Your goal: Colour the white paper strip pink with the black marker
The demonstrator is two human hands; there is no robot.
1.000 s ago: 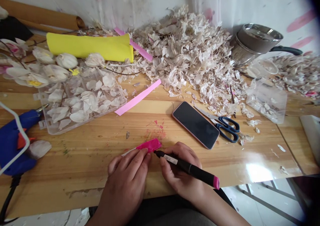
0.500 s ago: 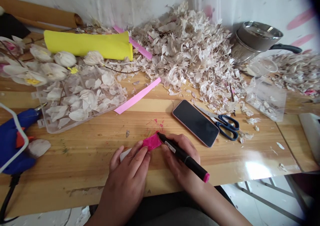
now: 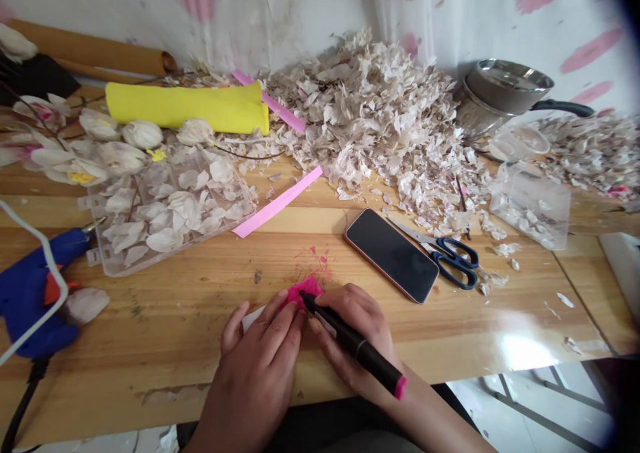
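Observation:
My right hand (image 3: 357,336) is closed around a black marker pen (image 3: 357,346) with a pink end. The marker's tip touches a small strip of paper (image 3: 305,287) that is coloured bright magenta at its far end and white at its near left end. My left hand (image 3: 265,353) lies over the middle of the strip, its fingers stretched out flat and pressing it to the table. Its thumb is mostly hidden. Pink ink specks mark the wood just beyond the strip.
A phone (image 3: 391,255) and blue-handled scissors (image 3: 453,259) lie right of my hands. Left stand a petal-filled plastic box (image 3: 170,249) and a blue glue gun (image 3: 40,293). Behind are a pink strip (image 3: 277,203), a yellow roll (image 3: 185,108), a petal heap (image 3: 370,106) and a pot (image 3: 500,93).
The marker tip has moved left and nearer along the magenta end, closer to my left fingers. My left hand still presses the strip. The whole view has shifted slightly.

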